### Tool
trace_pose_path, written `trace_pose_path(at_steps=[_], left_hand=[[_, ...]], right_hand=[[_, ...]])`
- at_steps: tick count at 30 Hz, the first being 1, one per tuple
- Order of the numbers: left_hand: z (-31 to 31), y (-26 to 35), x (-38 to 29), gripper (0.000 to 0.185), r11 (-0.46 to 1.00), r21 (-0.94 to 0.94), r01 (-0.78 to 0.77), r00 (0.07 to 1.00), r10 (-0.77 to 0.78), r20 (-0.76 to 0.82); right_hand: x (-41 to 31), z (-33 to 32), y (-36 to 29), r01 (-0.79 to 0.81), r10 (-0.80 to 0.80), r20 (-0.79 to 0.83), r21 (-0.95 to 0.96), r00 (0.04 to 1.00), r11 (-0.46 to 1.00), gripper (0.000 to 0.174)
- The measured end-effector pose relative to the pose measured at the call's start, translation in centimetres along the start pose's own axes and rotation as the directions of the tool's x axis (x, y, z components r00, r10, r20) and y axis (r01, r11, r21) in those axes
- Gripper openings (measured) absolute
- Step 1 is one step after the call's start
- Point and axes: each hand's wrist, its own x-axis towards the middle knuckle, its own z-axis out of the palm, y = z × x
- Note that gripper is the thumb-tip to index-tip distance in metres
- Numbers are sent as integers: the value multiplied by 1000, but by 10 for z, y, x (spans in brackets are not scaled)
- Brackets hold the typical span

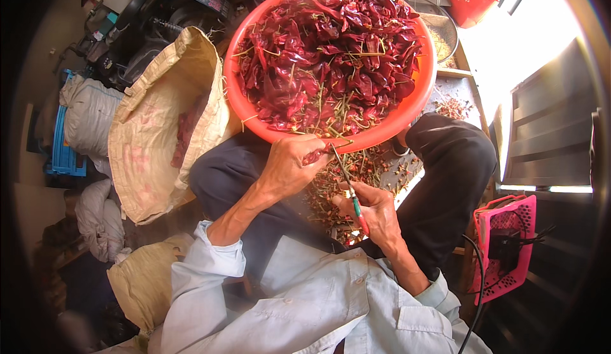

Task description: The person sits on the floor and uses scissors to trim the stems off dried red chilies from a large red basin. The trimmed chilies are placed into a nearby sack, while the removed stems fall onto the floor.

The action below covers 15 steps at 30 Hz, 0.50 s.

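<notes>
My left hand (293, 163) is closed around a dried red chili pepper (315, 155) at the near rim of a large orange-red plastic basin (281, 135). Dried red chilies (329, 58), many with stems, are heaped in the basin. In my right hand (374, 211) is a slender metal cutting tool with red and green handles (357, 206), probably scissors or snips. Its tip meets the stem end of the held chili. Whether the blades are apart cannot be told. Cut stems and chili bits (334, 196) lie on the floor between my legs.
A wide-mouthed woven sack (152, 130) with some chilies inside stands left of the basin. Farther left are white sacks (93, 115) and a blue plastic crate (67, 139). A pink plastic basket (508, 254) with a black cable is at right. A round sieve (441, 34) lies beyond the basin.
</notes>
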Motion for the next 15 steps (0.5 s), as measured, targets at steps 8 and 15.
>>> trace_pose_path(at_steps=[8,15], left_hand=[[9,-11,-3,13,965,-261,-8,1000,7,-4],[-2,3,-5,12,773,-527,353,934,-320,157]], right_hand=[[0,-3,15,-201,52,295,502,954,841,34],[16,2,35,-296,-206,495,751,844,589,46]])
